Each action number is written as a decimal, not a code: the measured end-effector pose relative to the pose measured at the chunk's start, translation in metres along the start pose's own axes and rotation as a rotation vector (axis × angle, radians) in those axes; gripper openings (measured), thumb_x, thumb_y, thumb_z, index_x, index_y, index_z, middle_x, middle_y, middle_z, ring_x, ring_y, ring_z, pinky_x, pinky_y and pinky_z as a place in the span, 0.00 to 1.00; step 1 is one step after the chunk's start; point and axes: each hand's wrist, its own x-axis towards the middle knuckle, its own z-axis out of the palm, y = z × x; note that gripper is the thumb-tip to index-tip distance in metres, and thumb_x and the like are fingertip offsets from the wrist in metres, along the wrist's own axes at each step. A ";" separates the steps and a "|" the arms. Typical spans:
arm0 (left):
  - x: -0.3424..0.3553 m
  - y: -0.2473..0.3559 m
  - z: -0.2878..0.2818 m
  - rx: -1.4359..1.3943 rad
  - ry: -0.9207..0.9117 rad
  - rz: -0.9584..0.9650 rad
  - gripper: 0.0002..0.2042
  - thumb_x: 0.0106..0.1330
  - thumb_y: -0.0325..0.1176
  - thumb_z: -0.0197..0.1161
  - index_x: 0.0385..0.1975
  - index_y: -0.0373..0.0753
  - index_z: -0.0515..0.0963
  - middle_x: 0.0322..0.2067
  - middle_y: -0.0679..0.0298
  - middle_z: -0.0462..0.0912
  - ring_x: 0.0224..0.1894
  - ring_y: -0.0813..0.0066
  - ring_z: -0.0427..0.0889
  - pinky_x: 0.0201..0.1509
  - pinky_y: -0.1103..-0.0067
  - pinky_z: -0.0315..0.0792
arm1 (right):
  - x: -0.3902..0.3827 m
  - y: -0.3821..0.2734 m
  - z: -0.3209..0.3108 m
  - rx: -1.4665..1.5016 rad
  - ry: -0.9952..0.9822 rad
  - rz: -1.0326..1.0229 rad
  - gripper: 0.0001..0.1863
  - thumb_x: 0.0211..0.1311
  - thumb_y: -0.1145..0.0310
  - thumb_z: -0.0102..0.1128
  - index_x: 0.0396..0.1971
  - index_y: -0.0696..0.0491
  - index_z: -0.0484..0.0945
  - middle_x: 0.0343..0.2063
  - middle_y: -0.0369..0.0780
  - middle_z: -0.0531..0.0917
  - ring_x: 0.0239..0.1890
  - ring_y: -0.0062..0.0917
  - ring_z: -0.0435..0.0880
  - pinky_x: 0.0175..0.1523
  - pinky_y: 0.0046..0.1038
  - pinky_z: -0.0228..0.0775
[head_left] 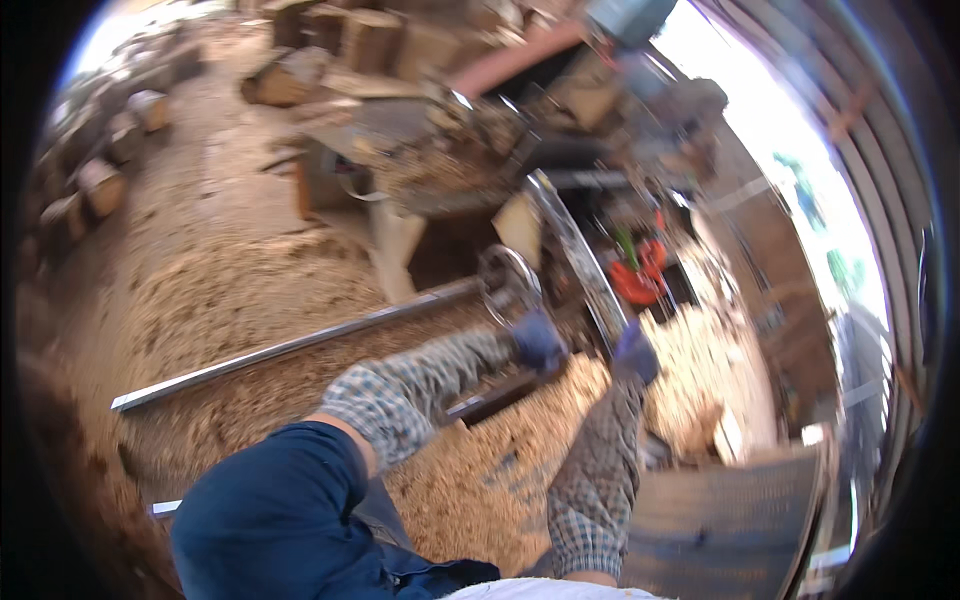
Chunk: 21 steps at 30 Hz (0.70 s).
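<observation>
My left hand (537, 340), in a dark purple glove with a checked sleeve, is at the lower rim of a silver handwheel (510, 270). My right hand (635, 351), gloved the same way, is at the near end of a long, slanting metal bar (575, 250). Motion blur hides whether the fingers of either hand are wrapped round these. Beneath my arms lies a sawdust-covered bed with a metal rail (290, 350) along its far side. An orange machine (640, 275) sits just beyond my right hand.
Log rounds (100, 185) are stacked along the left, with more wood blocks (365, 40) at the back. A cluttered bench (420, 165) stands ahead. Sawdust (220, 280) covers the floor. A dark metal sheet (730, 520) is at lower right, beside the shed wall (880, 200).
</observation>
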 end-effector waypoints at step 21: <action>-0.724 0.160 0.151 -0.626 -0.138 -1.079 0.16 0.66 0.48 0.58 0.41 0.43 0.84 0.34 0.60 0.87 0.37 0.64 0.86 0.46 0.66 0.77 | -0.215 -0.091 -0.122 -0.072 0.050 -0.028 0.34 0.72 0.40 0.36 0.30 0.52 0.84 0.27 0.50 0.86 0.31 0.49 0.86 0.35 0.49 0.76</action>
